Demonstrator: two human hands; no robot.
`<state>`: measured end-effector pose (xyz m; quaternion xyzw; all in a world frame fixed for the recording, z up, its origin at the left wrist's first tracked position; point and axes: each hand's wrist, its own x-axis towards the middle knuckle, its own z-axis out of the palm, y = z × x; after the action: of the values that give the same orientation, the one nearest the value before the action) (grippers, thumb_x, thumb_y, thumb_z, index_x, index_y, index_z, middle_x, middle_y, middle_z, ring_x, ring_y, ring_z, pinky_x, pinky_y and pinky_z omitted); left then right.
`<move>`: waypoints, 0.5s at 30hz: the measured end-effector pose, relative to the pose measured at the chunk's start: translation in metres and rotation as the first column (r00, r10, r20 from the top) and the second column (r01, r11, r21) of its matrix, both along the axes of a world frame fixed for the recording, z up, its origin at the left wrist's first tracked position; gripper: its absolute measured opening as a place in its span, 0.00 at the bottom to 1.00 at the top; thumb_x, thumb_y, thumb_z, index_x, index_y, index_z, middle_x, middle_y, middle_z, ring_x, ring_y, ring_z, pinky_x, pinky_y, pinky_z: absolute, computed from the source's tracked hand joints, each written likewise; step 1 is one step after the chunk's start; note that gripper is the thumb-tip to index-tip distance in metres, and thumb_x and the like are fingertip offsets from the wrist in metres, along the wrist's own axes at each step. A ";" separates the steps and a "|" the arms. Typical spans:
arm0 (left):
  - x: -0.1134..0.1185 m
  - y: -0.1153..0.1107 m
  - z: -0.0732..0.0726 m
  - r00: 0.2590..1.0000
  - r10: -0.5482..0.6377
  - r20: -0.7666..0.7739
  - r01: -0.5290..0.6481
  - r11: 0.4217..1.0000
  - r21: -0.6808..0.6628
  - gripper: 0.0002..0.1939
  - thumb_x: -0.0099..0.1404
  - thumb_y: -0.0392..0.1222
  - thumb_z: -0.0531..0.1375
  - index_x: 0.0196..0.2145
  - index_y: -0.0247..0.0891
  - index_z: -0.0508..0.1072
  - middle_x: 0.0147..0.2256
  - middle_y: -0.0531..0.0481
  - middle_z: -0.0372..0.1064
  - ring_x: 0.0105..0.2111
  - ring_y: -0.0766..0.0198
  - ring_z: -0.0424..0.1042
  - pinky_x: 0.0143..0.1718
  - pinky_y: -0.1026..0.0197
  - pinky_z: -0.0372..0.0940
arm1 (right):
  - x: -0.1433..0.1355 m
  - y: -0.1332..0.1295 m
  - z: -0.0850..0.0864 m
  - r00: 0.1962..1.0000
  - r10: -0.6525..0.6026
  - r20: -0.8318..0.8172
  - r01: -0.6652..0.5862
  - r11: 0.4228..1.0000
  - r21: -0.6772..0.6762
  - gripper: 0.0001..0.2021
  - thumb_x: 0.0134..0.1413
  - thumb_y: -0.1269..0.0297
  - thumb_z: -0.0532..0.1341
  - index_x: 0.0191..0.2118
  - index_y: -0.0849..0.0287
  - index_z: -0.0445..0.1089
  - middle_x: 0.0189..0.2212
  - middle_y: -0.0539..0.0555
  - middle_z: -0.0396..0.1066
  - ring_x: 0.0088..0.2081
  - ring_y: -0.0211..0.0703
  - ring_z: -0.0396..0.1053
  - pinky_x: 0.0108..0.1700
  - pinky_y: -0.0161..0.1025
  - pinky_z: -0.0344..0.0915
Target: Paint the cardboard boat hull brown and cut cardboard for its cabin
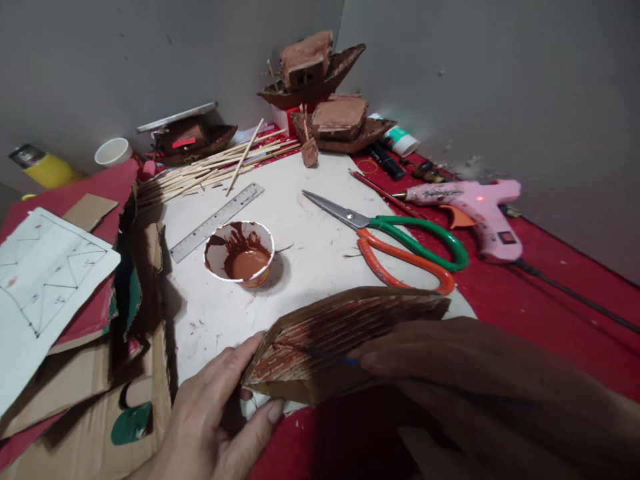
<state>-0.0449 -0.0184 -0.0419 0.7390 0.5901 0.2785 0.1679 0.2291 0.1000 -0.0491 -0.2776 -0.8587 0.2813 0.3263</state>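
Head view: a boat-shaped cardboard hull (360, 313) lies at 6 o'clock, across the near edge of the white sheet (200, 340) on the red table (300, 447). The left hand (200, 400), at 7 o'clock, pinches the hull's left tip between thumb and forefinger. The right hand (450, 353), blurred at 4 to 5 o'clock, has its fingers drawn together on a slim tool (353, 361) with a blue part, over the ribbed inner face. The paint cup (217, 250), brown inside, stands at 9 o'clock; scissors (367, 223) lie at 2 o'clock. Handling, as judged: the hull is light, fairly stiff along its folded rim, yet likely to crush at the thin tips or soften where wet, with smeared patches perhaps slippery. The best hold is the outer rim near either end, clear of the brown-streaked ribs.
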 end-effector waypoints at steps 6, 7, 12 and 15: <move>0.000 0.001 -0.003 1.000 -0.011 -0.003 0.011 1.000 0.015 0.25 0.69 0.42 0.59 0.62 0.38 0.62 0.51 0.43 0.76 0.48 0.63 0.77 0.48 0.66 0.72 | 0.010 0.003 0.005 1.000 0.028 0.013 -0.028 1.000 -0.012 0.18 0.62 0.67 0.57 0.55 0.40 0.67 0.42 0.47 0.80 0.37 0.43 0.80 0.43 0.32 0.79; 0.000 0.001 -0.003 1.000 -0.014 -0.002 0.014 1.000 0.018 0.25 0.69 0.41 0.59 0.62 0.38 0.62 0.50 0.43 0.76 0.48 0.63 0.77 0.48 0.66 0.72 | 0.012 0.002 0.005 0.999 0.045 0.027 -0.045 0.999 -0.012 0.19 0.61 0.67 0.57 0.56 0.40 0.67 0.43 0.48 0.80 0.38 0.44 0.80 0.43 0.32 0.79; 0.000 0.004 -0.004 1.000 -0.008 -0.004 0.008 1.000 0.012 0.25 0.70 0.42 0.59 0.62 0.37 0.62 0.51 0.43 0.75 0.48 0.64 0.76 0.49 0.68 0.71 | 0.009 0.000 0.005 0.983 0.179 0.050 -0.178 0.984 -0.009 0.26 0.59 0.71 0.56 0.60 0.40 0.61 0.44 0.49 0.80 0.39 0.46 0.79 0.42 0.34 0.80; 0.000 0.003 -0.005 1.000 -0.011 -0.016 0.011 1.000 0.009 0.24 0.70 0.44 0.58 0.62 0.36 0.62 0.49 0.42 0.76 0.47 0.63 0.77 0.45 0.67 0.73 | 0.010 0.001 0.003 0.994 0.093 0.061 -0.093 0.996 -0.006 0.24 0.59 0.68 0.57 0.59 0.39 0.64 0.43 0.50 0.79 0.38 0.49 0.79 0.40 0.36 0.81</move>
<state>-0.0450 -0.0151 -0.0464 0.7451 0.5863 0.2741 0.1613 0.2391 0.1011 -0.0465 -0.2462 -0.8798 0.2891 0.2859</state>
